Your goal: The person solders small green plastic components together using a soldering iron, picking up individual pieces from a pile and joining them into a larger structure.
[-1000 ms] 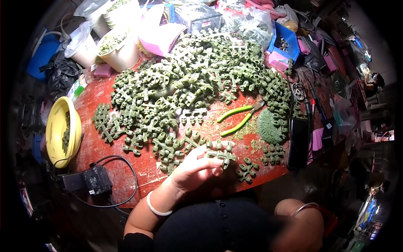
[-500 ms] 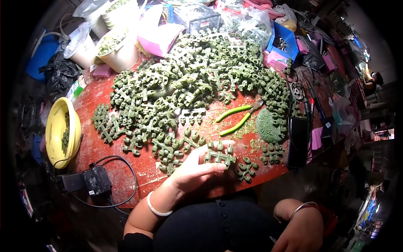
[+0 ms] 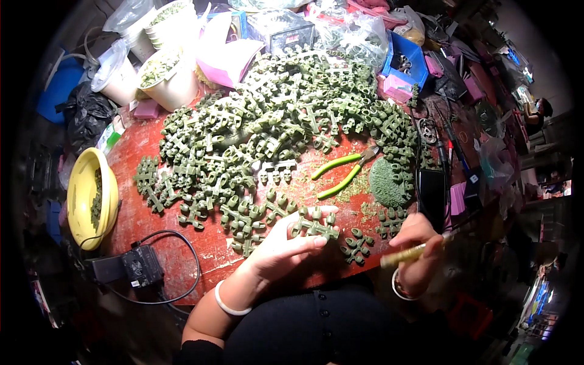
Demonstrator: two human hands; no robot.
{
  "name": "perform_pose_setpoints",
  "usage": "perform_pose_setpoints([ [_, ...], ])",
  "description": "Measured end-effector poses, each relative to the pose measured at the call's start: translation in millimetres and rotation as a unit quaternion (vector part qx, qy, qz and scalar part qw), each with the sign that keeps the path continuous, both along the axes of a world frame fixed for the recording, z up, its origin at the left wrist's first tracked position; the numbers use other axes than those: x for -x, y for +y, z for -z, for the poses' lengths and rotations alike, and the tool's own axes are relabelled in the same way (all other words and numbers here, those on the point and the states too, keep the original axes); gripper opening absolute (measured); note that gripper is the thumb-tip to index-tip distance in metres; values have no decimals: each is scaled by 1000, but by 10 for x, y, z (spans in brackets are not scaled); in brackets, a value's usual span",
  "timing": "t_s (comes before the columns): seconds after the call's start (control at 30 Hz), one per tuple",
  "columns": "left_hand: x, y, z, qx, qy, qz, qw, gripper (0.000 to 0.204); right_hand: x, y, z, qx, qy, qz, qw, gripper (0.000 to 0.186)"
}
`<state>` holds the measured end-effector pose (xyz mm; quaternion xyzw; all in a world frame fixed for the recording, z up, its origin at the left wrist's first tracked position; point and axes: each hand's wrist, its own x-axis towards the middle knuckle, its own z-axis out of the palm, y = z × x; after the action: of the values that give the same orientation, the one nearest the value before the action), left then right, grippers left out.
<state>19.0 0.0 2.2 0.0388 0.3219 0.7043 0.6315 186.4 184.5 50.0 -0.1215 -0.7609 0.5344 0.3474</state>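
My left hand, palm turned up at the table's front edge, grips a green moulded piece with several small cup-like knobs on a bar. To its right, my right hand is closed around a slim yellowish stick-like tool, smeared by motion, so its kind is unclear. The tool's blunt end points left, apart from the held piece. A similar loose piece lies between the hands, and another sits just beyond my right hand. A large heap of such green pieces covers the far table.
Green-handled cutting pliers lie beside a round green textured pad and green crumbs. A dark phone lies at right. A yellow basin and a black power adapter with cable are at left. White tubs and a blue bin stand behind.
My right hand has come up from my lap to the table's front edge with the tool in it. My left hand has stayed in place, the green piece in it tilted slightly.
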Motion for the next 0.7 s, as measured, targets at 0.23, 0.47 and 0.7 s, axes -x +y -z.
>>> perform_pose_setpoints([
  [0.23, 3, 4, -21, -5, -7, 6, 1000, 57, 124, -33, 106, -65, -15, -136, 988, 25],
  [0.47, -15, -15, 19, 17, 58, 28, 998, 32, 147, -27, 124, -112, -15, -150, 982, 29],
  [0.7, 5, -5, -68, 49, 52, 53, 996, 24, 129, -39, 130, -129, -28, -138, 982, 31],
])
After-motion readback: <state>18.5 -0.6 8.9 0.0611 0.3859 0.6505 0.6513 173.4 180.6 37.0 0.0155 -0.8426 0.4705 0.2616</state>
